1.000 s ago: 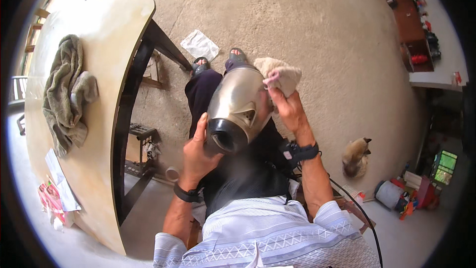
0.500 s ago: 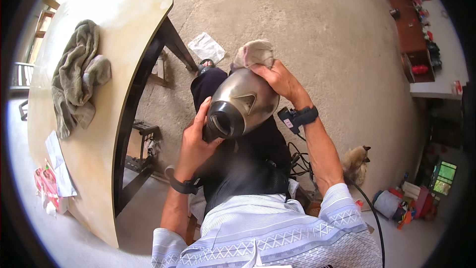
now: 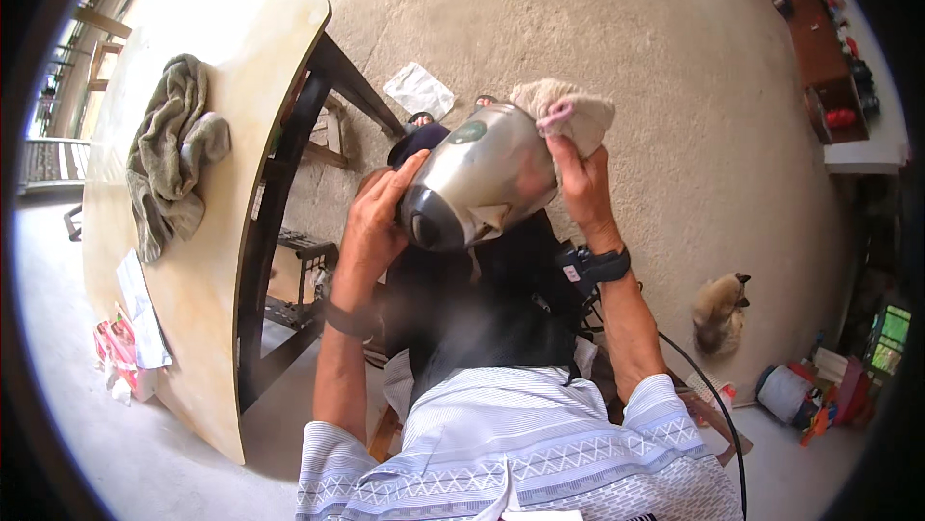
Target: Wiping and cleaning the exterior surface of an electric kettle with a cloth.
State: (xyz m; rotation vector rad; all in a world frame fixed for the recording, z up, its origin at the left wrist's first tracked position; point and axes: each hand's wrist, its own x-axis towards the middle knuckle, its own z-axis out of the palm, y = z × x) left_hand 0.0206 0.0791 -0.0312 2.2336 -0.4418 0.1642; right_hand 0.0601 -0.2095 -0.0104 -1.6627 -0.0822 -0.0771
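Observation:
A silvery metal kettle (image 3: 482, 177) lies tilted above my lap, its black lid end toward me on the left and its spout facing my body. My left hand (image 3: 376, 222) grips it at the lid end, fingers along the left side; the handle is hidden from view. In my right hand (image 3: 584, 179) is a pale cloth (image 3: 568, 112) with a pinkish patch, bunched at the far right edge of the kettle by its base. A dark greenish round patch shows on the kettle's far side.
To the left stands a wooden table (image 3: 279, 49) with a crumpled grey-green towel (image 3: 169, 165) and a white paper on it. A plastic sheet (image 3: 420, 90) lies on the floor ahead. On the right sits a cat (image 3: 719, 314), near a cable (image 3: 708, 386) and a heap of items.
The kettle has turned, its base swinging away and its spout now lower toward me. My right hand with the cloth has shifted right, round the base edge.

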